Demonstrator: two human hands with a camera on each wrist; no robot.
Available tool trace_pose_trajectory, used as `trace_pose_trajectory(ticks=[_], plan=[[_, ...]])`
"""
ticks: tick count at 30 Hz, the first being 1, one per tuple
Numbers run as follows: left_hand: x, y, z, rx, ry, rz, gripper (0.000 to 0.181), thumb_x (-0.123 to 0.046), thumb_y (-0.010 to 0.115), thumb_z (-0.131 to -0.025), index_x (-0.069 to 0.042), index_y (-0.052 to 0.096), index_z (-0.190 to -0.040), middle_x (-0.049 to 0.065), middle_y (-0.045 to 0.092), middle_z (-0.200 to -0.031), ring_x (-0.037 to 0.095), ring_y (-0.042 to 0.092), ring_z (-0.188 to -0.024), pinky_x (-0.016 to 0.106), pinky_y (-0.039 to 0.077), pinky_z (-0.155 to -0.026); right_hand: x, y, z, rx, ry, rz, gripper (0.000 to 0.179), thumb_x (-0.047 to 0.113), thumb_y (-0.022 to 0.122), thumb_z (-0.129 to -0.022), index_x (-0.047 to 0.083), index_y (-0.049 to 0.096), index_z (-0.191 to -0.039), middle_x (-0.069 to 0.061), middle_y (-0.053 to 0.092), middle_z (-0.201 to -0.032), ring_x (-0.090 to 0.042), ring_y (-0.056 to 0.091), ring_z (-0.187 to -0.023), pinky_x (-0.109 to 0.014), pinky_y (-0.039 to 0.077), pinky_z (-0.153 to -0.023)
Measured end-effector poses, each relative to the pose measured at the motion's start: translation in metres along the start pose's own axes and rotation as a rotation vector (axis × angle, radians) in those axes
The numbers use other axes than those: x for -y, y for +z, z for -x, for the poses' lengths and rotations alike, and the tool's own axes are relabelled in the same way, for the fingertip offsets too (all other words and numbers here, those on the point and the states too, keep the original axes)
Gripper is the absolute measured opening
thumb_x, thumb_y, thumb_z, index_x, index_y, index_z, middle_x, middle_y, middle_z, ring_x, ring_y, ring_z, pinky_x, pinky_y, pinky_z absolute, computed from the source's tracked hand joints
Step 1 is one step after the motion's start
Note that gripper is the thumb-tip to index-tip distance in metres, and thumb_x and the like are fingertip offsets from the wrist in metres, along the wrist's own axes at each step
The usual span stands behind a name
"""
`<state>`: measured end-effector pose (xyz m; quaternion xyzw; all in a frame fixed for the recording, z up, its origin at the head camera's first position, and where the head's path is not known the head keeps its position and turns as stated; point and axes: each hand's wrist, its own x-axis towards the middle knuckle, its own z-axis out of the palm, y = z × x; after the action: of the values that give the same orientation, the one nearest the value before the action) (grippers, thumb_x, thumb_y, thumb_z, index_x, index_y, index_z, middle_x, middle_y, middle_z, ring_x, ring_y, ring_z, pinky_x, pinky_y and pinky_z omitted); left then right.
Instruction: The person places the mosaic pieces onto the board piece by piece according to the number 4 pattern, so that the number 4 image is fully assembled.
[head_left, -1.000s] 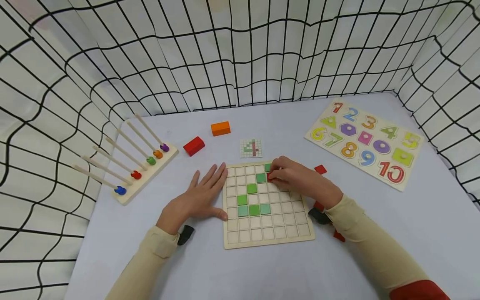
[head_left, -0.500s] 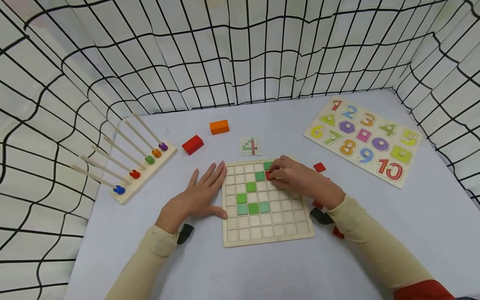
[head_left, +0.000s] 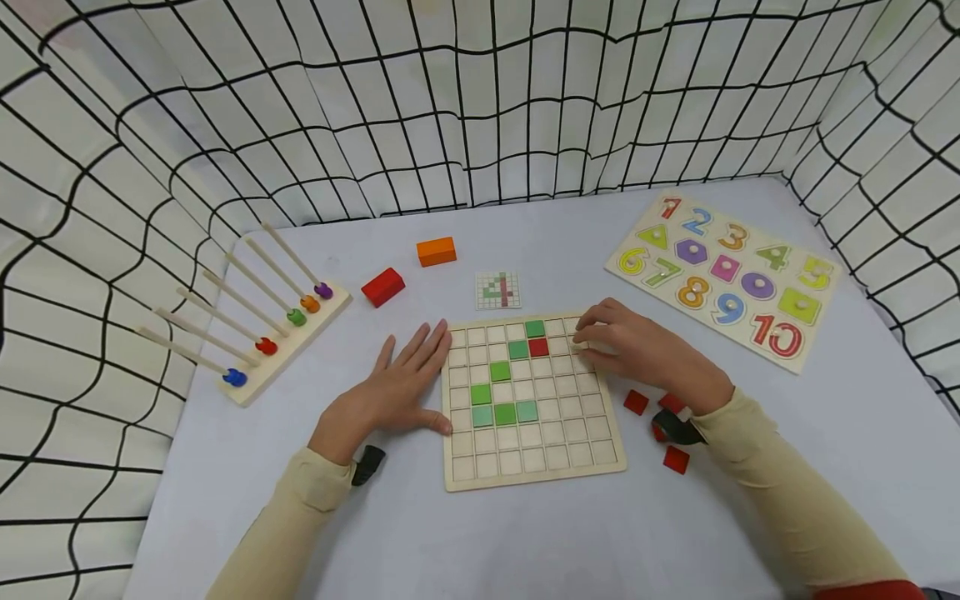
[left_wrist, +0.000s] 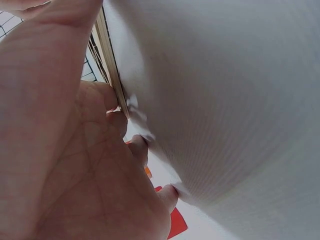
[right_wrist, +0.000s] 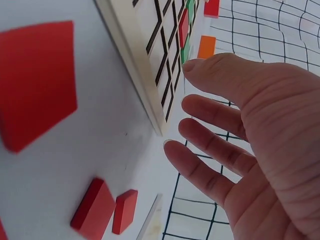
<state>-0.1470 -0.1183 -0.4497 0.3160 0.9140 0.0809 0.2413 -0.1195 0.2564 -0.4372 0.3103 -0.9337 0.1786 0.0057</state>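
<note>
A wooden grid board lies flat, with several green tiles in a stepped line and one red tile in its cells. My left hand rests spread on the table, its fingertips and thumb at the board's left edge; the left wrist view shows that edge beside the fingers. Over the board's upper right corner hovers my right hand. In the right wrist view its loosely bent fingers hold nothing. Several loose red tiles lie right of the board, near the right wrist, some partly hidden by the wrist camera.
Behind the board lies a small pattern card. A red block and an orange block are at the back left. A peg rack with beads stands left, a number puzzle right. Black netting surrounds the far sides.
My right hand has let go of the red tile, which now sits in the grid, and moved right toward the board's corner. More loose red tiles show. The left hand stays put.
</note>
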Motion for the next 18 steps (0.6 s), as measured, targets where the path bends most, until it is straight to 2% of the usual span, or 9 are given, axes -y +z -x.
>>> trace_pose_trajectory(ticks=[7, 13, 18], plan=[[0.000, 0.000, 0.001, -0.009, 0.002, 0.003, 0.134, -0.064, 0.084, -0.082, -0.006, 0.004, -0.173, 0.013, -0.004, -0.183, 0.040, -0.004, -0.170, 0.074, -0.003, -0.131, -0.009, -0.003, 0.012, -0.019, 0.039, 0.013, 0.023, 0.006, 0.085, -0.091, 0.003, 0.082, -0.113, -0.013, 0.074, -0.118, -0.030, 0.063, -0.117, -0.044, 0.063, -0.097], [-0.001, -0.001, 0.001, -0.009, 0.005, 0.010, 0.134, -0.064, 0.084, -0.082, -0.006, 0.005, -0.173, 0.013, -0.004, -0.183, 0.040, -0.004, -0.170, 0.074, -0.003, -0.131, -0.022, -0.002, 0.023, -0.036, 0.112, 0.044, 0.023, 0.004, 0.086, -0.089, 0.003, 0.082, -0.112, -0.018, 0.071, -0.120, -0.034, 0.060, -0.116, -0.046, 0.062, -0.095], [-0.001, -0.001, 0.001, -0.007, 0.004, 0.013, 0.134, -0.064, 0.084, -0.081, -0.006, 0.004, -0.173, 0.013, -0.005, -0.183, 0.040, -0.004, -0.170, 0.074, -0.003, -0.131, -0.029, -0.001, 0.031, -0.035, 0.295, 0.056, 0.032, 0.010, 0.079, -0.096, -0.002, 0.071, -0.124, -0.023, 0.056, -0.116, -0.037, 0.054, -0.104, -0.045, 0.055, -0.083]])
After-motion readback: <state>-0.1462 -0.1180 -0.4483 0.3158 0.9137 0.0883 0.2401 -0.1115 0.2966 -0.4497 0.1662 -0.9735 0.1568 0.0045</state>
